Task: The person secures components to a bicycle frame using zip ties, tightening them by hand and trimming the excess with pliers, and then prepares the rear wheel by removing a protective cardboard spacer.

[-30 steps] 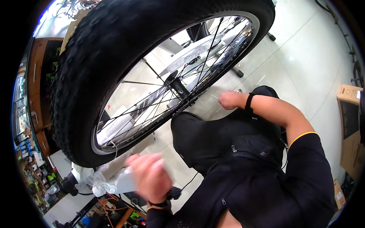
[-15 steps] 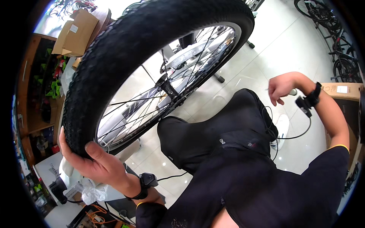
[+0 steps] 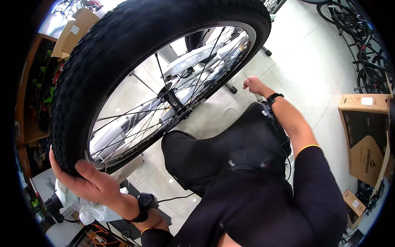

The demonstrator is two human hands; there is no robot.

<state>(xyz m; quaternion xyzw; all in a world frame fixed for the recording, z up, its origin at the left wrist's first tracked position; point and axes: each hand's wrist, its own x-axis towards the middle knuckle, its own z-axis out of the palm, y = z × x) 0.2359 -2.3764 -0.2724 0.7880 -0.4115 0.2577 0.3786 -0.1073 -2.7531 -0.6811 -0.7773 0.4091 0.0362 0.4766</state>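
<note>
A large bicycle wheel with a knobbly black tyre (image 3: 103,61) fills the upper left, tilted across the view. Its black spokes run to a dark hub (image 3: 173,99). My left hand (image 3: 88,183) grips the tyre at its lower left end, thumb on the near side by the rim and fingers round the outer side. Over the floor, right of the wheel and apart from it, my right hand (image 3: 254,85) is closed on a slim tool. The tool's pale handle end (image 3: 259,98) shows below the fist and a thin tip above; its exact kind is unclear.
Silvery-white bike frame parts (image 3: 111,138) show through the spokes. At the left is a wooden shelf (image 3: 26,119), with an open cardboard box (image 3: 76,33) above. A large carton (image 3: 364,140) and parked bicycles (image 3: 366,53) stand at the right. A plastic bag (image 3: 92,212) lies lower left.
My right hand has swung left toward the wheel with the slim tool in it. My left hand keeps its hold on the tyre; the whole view has shifted a little.
</note>
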